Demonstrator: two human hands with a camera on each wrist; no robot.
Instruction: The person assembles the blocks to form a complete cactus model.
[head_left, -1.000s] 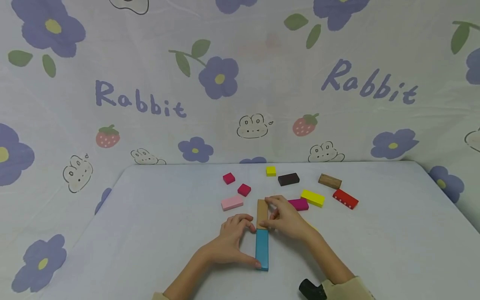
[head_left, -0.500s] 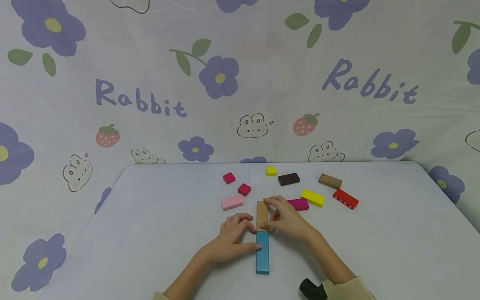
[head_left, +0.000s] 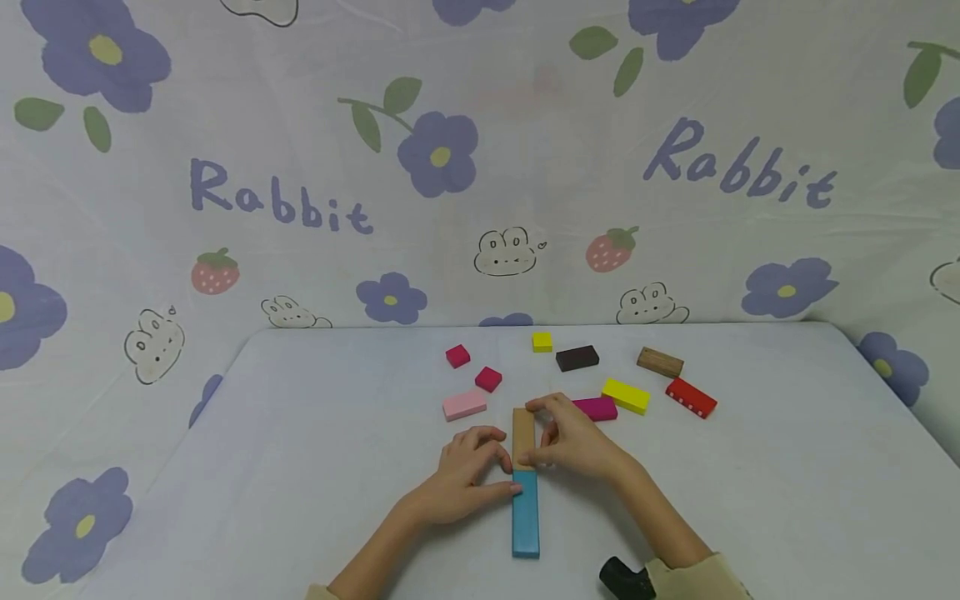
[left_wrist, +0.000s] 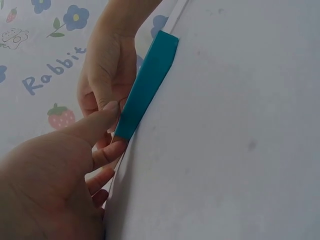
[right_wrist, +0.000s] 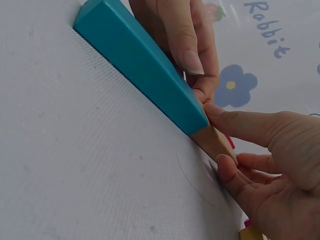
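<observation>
A blue rectangular block (head_left: 526,517) lies lengthwise on the white table, its far end against a tan wooden block (head_left: 523,437). My right hand (head_left: 581,442) pinches the tan block, with the thumb near the seam and the index finger at the far end. From the left, my left hand (head_left: 465,479) touches the row; its thumb tip is on the blue block's left edge and its index fingertip is beside the seam. In the right wrist view the blue block (right_wrist: 142,65) and the tan block (right_wrist: 215,142) stand in line, the tan one partly covered by fingers.
Behind the hands lie a pink block (head_left: 465,406), two red cubes (head_left: 489,380), a yellow cube (head_left: 542,342), a dark brown block (head_left: 577,358), a magenta block (head_left: 597,408), a yellow block (head_left: 626,397), a wooden block (head_left: 660,362) and a red dotted block (head_left: 691,398).
The tan and blue blocks have slid together a little towards me. My left thumb has moved from the blue block's near end up to near the seam. The other blocks stay put.
</observation>
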